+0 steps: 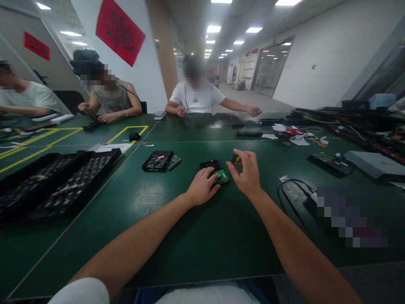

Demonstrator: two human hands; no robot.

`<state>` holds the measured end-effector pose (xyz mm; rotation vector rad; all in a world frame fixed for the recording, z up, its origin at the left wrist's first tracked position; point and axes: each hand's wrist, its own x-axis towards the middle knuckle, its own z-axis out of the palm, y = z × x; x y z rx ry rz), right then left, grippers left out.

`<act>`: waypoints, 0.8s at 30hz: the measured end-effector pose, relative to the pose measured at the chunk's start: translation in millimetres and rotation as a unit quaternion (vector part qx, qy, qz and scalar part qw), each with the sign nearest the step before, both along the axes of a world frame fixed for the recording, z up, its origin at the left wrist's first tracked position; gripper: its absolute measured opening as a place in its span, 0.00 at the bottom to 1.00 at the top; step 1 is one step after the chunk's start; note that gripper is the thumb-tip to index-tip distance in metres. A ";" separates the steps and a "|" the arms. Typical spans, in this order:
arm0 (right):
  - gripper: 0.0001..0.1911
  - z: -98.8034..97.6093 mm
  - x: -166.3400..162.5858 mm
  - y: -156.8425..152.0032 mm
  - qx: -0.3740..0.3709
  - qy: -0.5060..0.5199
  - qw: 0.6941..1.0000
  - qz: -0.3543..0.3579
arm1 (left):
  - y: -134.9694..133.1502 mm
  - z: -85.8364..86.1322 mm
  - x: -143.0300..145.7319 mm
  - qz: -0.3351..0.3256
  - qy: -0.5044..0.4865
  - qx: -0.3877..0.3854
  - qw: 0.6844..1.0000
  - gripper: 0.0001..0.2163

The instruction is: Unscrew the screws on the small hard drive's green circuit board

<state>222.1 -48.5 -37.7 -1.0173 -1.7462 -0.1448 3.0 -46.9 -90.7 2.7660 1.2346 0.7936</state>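
Observation:
My left hand rests on the green table, its fingers pressed down on a small black drive with a green circuit board. Just to the right, my right hand hovers above the table with the fingers curled in a pinch around a small dark tool with a yellow mark, near the drive's far right corner. A second opened black drive with a loose green board beside it lies to the left of my hands.
Black trays sit at the left. A grey box, another drive and cables crowd the right side; a black cable loop lies near my right forearm. Three people sit along the far edge, working.

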 end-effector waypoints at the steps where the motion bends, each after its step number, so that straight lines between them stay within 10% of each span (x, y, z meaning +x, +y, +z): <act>1: 0.24 0.5 0.0 -0.6 -0.002 0.000 1.000 -0.003 | 0.0 0.2 0.1 0.000 0.000 0.000 1.000 0.19; 24: 0.18 3.9 -2.7 -3.2 0.033 0.013 0.999 0.019 | 0.0 -0.5 0.3 0.006 0.009 0.007 1.000 0.19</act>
